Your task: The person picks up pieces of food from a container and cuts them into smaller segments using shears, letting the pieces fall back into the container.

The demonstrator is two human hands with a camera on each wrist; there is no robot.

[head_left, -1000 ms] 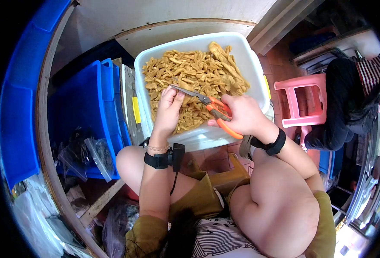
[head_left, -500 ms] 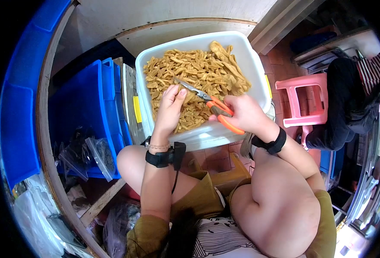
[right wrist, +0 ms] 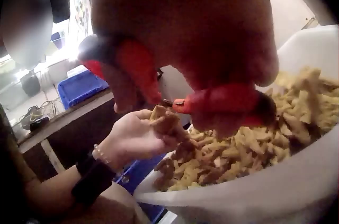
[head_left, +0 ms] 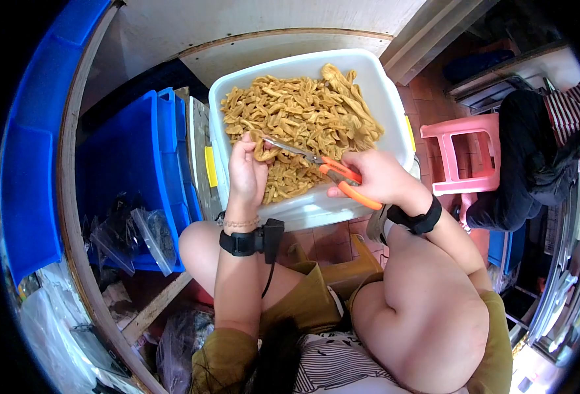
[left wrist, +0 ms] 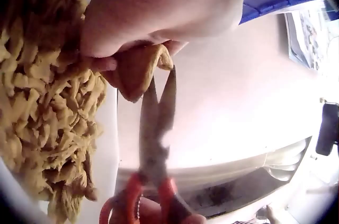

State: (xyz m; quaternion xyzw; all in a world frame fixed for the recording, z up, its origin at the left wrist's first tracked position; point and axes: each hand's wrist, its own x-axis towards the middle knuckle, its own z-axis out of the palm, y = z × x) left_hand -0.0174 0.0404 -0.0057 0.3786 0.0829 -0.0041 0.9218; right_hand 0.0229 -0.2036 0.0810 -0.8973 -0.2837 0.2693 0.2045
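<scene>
In the head view, my left hand [head_left: 247,172] pinches a folded, yellow-brown piece like fried tofu skin [head_left: 262,155] above the left side of a white tub [head_left: 329,215]. My right hand [head_left: 385,176] grips a pair of scissors with orange handles [head_left: 340,172], blades pointing left toward that piece. From the left wrist, the scissors' blades [left wrist: 154,150] are spread, their tips right at the edge of the folded piece [left wrist: 136,70]. Beneath both hands, the tub holds a heap of cut strips [head_left: 283,102], with larger uncut-looking pieces [head_left: 346,98] at its far right.
Blue plastic crates [head_left: 119,164] stand left of the tub, with clear plastic bags [head_left: 153,240] beside them. To the right are a pink stool [head_left: 467,123] and another person's dark trousers [head_left: 516,151]. A pale panel [head_left: 283,20] rises behind the tub.
My left hand has turned and shifted slightly left, bringing the folded piece into clearer view. The scissors have moved slightly down and right, their tips now at the piece.
</scene>
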